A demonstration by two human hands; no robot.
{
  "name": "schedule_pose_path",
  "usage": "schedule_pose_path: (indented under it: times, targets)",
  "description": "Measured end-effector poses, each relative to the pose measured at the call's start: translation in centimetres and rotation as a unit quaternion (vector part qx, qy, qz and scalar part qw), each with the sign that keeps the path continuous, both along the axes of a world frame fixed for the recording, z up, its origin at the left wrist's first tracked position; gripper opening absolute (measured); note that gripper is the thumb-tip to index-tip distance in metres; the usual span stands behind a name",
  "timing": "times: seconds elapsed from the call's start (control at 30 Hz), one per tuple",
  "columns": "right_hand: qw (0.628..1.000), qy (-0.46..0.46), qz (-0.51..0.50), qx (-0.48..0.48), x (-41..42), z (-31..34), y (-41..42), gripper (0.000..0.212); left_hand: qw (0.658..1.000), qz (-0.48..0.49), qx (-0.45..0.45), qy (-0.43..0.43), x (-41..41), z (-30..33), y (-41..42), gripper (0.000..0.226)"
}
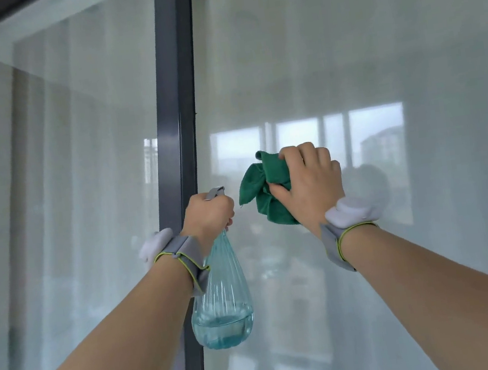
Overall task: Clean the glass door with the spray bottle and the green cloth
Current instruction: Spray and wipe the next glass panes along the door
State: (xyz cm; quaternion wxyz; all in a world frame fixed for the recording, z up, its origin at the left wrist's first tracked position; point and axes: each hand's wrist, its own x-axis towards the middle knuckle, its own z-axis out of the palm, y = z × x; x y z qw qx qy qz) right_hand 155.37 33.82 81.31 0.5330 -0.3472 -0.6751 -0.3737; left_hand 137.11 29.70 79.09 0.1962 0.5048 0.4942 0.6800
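The left hand [209, 212] grips the neck of a ribbed, pale-blue spray bottle [221, 305], a little liquid pooled at its base, hanging just right of the dark door frame [177, 100]. The right hand [310, 180] clutches a bunched green cloth [263, 188] against the glass door [344, 63], whose pane spreads wide above and rightward.

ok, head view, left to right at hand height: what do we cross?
Left glass pane → dark door frame → left hand gripping the spray bottle → green cloth → right hand holding the cloth on the right glass pane.
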Motion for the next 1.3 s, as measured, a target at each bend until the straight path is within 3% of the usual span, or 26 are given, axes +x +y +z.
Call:
schedule_pose_path:
  times: [0.2,0.3,0.5,0.63,0.9,1.2,1.3]
  targets:
    - [0.996,-0.068,-0.048,-0.014,-3.6,-2.8,1.2,0.042,1.000,-0.011,-0.004,0.006,-5.4,-1.1,0.9,0.008]
    - [0.995,-0.066,-0.077,-0.018,-3.5,-2.8,0.8,0.041,0.999,-0.020,-0.016,0.021,-6.1,-1.2,1.6,0.024]
    - [0.985,-0.106,-0.132,-0.022,-7.0,-5.1,-0.1,0.043,0.995,-0.078,-0.030,0.054,-9.0,-2.3,2.5,0.028]
    - [0.982,-0.118,-0.143,-0.031,-7.9,-7.4,-0.4,0.045,0.991,-0.106,-0.037,0.070,-9.1,-2.9,3.1,0.017]
    - [0.977,-0.117,-0.166,-0.057,-8.8,-12.9,0.6,0.044,0.982,-0.142,-0.022,0.122,-8.6,-3.9,4.0,0.015]
    - [0.974,-0.151,-0.149,-0.076,-15.1,-15.7,4.1,0.056,0.983,-0.109,-0.030,0.146,-10.8,-3.3,5.0,0.016]
    - [0.974,-0.109,-0.171,-0.102,-16.8,-15.5,5.5,0.056,0.985,-0.120,-0.016,0.126,-11.6,-2.9,4.8,0.008]
